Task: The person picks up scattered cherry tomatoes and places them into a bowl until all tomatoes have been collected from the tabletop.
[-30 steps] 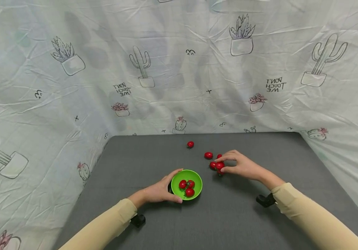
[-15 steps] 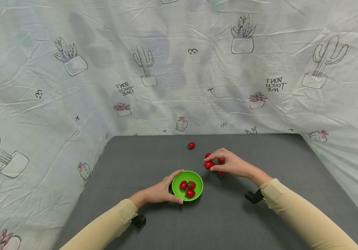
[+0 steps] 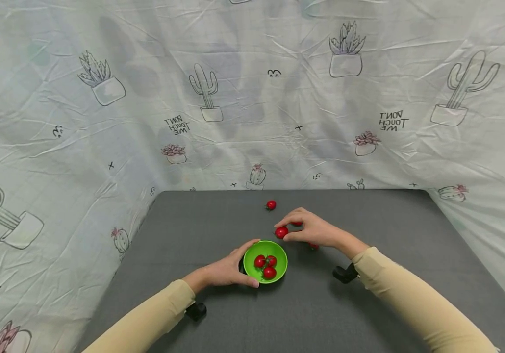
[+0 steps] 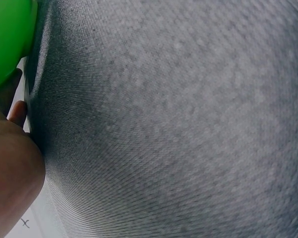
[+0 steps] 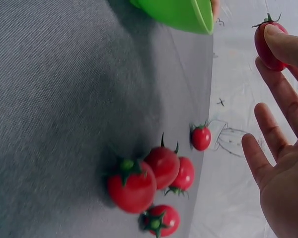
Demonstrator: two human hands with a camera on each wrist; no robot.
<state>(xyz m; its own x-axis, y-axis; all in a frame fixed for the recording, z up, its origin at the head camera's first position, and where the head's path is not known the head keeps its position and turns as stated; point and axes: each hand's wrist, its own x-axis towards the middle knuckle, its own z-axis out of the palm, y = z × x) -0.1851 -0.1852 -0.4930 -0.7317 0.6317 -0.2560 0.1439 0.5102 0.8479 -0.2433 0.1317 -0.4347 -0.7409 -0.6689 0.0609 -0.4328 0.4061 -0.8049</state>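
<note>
Green bowl (image 3: 265,260): my left hand (image 3: 226,269) grips rim; right hand (image 3: 316,231) pinches cherry tomato (image 3: 281,232) just beyond it.

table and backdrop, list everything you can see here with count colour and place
bowl: one, green, on the table near its middle
tomatoes in bowl: three, red, inside the bowl
held tomato: one, red, pinched just right of and beyond the bowl
tomato cluster: four, red with green stems, on the table under the right hand
far tomato: one, red, alone near the table's back edge
table: one, dark grey
sheet: one, pale with cactus drawings, behind and beside the table
left hand: one, holds the bowl's left side
right hand: one, pinches the held tomato
</note>
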